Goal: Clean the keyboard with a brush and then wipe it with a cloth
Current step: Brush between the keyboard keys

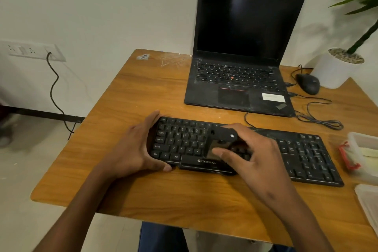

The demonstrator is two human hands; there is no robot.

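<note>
Keyboard, black and full-sized with a ZEBRONICS mark on its front lip, lies across the near half of the wooden table, slightly angled, its right end near the table's right edge. At its left end the left hand grips it: fingers curl over the back edge and the thumb presses along the front edge beside the Ctrl key. Toward the middle of the keyboard the right hand holds a small black brush down on the keys, thumb on its glossy body and fingers curled around it; the bristles are hidden, so I cannot tell which keys they touch. Behind the keyboard, toward the table's far edge, stands an open black laptop with a dark screen. Right of it, near the far right corner, lies a black mouse, its cable looping across the table between laptop and keyboard. A white plant pot stands just beyond that corner. At the right edge sits a pale plastic container with a red clip.
</note>
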